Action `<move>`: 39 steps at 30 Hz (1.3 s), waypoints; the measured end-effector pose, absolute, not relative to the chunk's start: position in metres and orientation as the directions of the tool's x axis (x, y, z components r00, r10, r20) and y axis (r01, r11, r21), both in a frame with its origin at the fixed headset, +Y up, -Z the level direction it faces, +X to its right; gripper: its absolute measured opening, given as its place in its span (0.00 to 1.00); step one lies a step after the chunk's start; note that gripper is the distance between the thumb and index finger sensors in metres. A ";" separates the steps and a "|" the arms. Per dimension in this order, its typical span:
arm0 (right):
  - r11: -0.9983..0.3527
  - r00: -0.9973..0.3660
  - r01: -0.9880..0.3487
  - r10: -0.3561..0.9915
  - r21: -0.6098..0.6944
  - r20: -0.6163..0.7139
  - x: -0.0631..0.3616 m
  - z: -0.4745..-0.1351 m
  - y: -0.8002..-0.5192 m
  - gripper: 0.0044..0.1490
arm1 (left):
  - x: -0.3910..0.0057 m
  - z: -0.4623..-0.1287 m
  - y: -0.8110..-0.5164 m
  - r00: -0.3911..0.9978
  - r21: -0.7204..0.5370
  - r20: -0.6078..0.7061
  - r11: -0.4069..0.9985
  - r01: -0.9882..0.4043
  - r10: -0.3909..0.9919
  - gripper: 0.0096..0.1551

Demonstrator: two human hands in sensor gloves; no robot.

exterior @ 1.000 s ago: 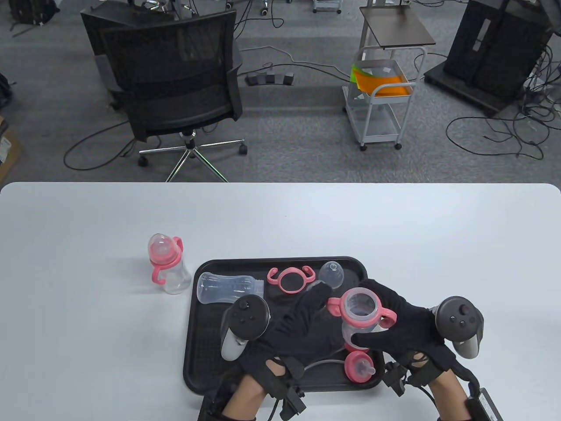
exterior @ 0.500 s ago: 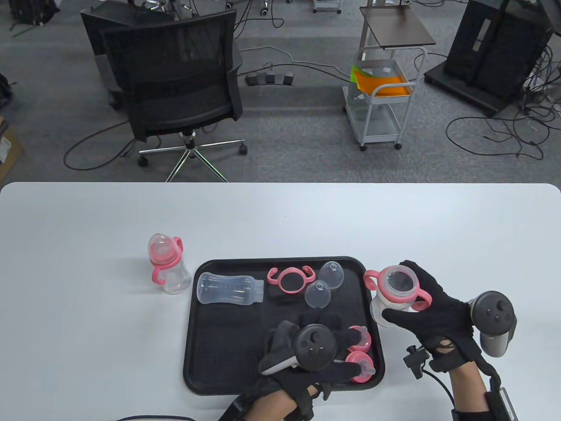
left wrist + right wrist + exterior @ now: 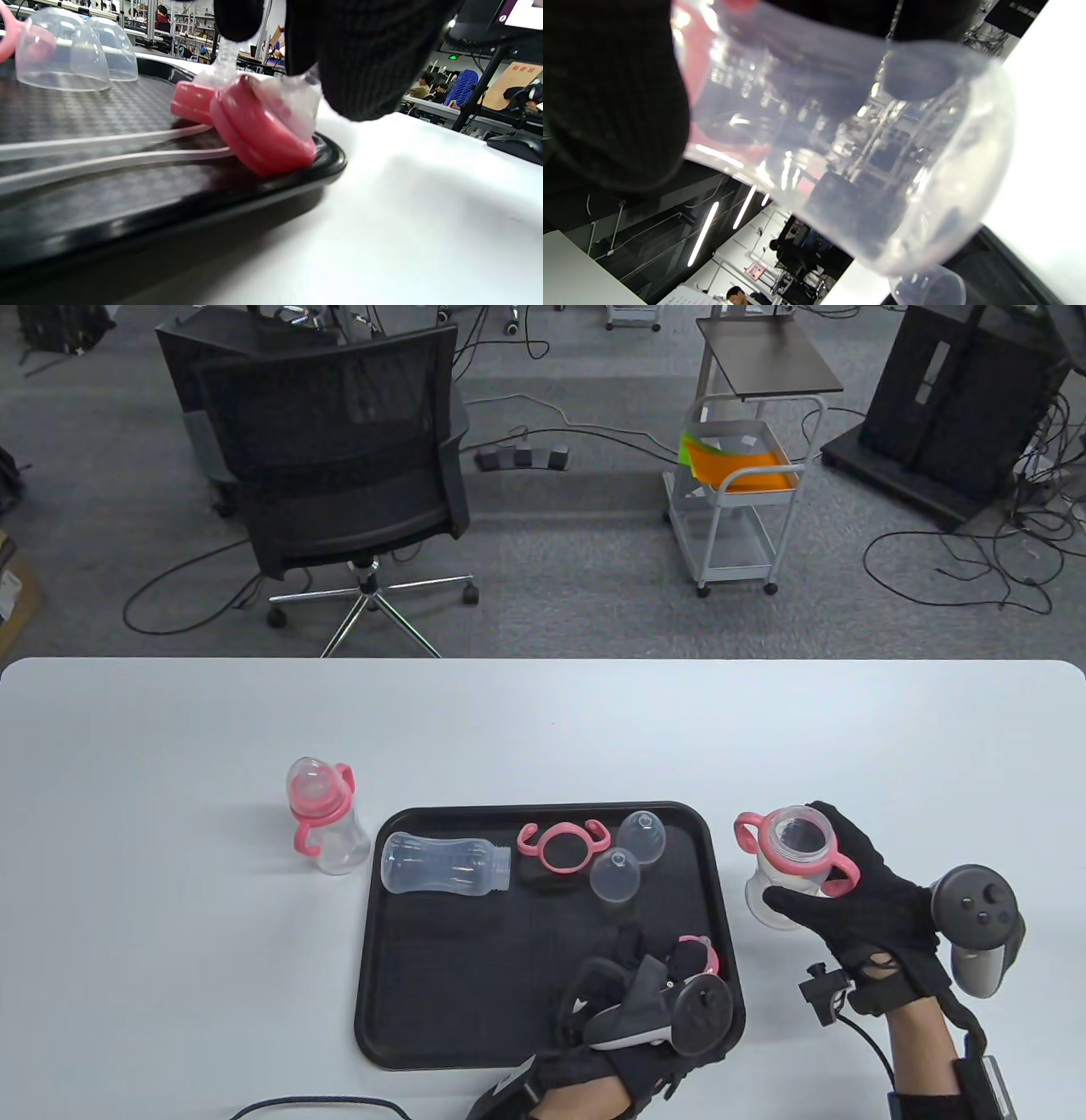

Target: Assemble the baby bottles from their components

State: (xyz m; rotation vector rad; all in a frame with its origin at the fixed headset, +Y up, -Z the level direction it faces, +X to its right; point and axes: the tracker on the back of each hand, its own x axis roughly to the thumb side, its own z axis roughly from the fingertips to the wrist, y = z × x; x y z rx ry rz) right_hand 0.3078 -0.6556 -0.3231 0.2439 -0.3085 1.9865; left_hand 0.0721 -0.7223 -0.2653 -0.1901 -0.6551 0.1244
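1. Holding the open bottle [image 3: 785,865] upright, your right hand [image 3: 857,908] wraps its body just right of the tray [image 3: 407,984], mouth facing up.
2. Your left hand [image 3: 645,984] pinches the pink nipple ring [image 3: 263,127] at the tray's near right corner.
3. That ring lies left of and nearer you than the bottle, so your left hand must carry it right and down onto the mouth.

the left hand [image 3: 645,984] is turned on edge, tracker facing the camera, its fingers [image 3: 365,63] curled down and pinching from above. the right hand [image 3: 857,899] sits out to the right, thumb and fingers wrapped in a grip, forearm reaching in from the bottom edge.
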 end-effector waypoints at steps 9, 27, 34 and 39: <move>-0.417 -0.425 -0.904 0.853 -0.094 0.304 0.305 -0.325 -0.659 0.65 | 0.060 -0.261 -0.714 0.784 -0.126 0.602 0.988 -0.094 0.151 0.27; -0.443 -0.434 -0.895 0.836 -0.054 0.335 0.291 -0.322 -0.656 0.65 | -0.020 -0.269 -0.641 0.686 -0.229 0.600 0.910 -0.345 0.411 0.23; -0.455 -0.440 -0.889 0.827 -0.043 0.350 0.287 -0.321 -0.654 0.65 | -0.048 -0.273 -0.622 0.651 -0.230 0.573 0.860 -0.456 0.499 0.23; -0.456 -0.439 -0.889 0.825 -0.041 0.355 0.287 -0.321 -0.655 0.65 | -0.056 -0.271 -0.614 0.620 -0.220 0.576 0.831 -0.511 0.534 0.23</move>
